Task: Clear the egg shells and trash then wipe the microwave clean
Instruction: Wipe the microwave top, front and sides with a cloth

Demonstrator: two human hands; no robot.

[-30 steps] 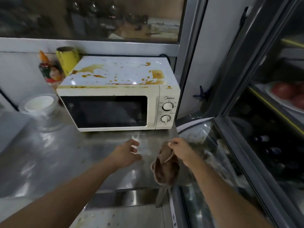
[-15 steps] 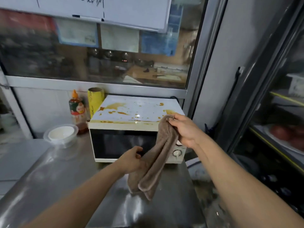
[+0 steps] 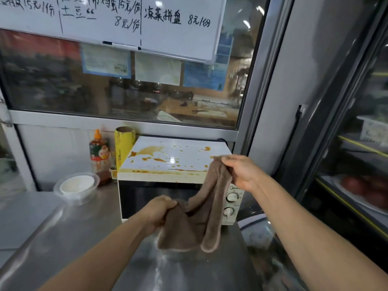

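On the steel bench [image 3: 69,229] stand 1 microwave [image 3: 174,162], 1 sauce bottle [image 3: 98,154], 1 yellow roll of wrap [image 3: 123,148] and 1 clear lidded bowl [image 3: 76,185]; 1 brown cloth [image 3: 201,217] hangs in front of the microwave, held by 2 hands. Above, 1 whiteboard [image 3: 178,38] with handwriting covers part of the window.

The microwave sits against the back wall at the bench's right end, its white top blotched with orange-brown stains and a drip line along the front edge. Its door is shut, and 2 dials show on the right panel.

The right hand [image 3: 239,173] pinches the cloth's upper corner at the microwave's front right top edge, its grip closed round the fabric. The left hand [image 3: 159,211] grips a lower bunch of it, fingers curled tight.

Compared with 0.5 s ago, the left hand now holds a fuller fold and the cloth is spread wider between the hands; the view has tilted upward, showing more whiteboard.
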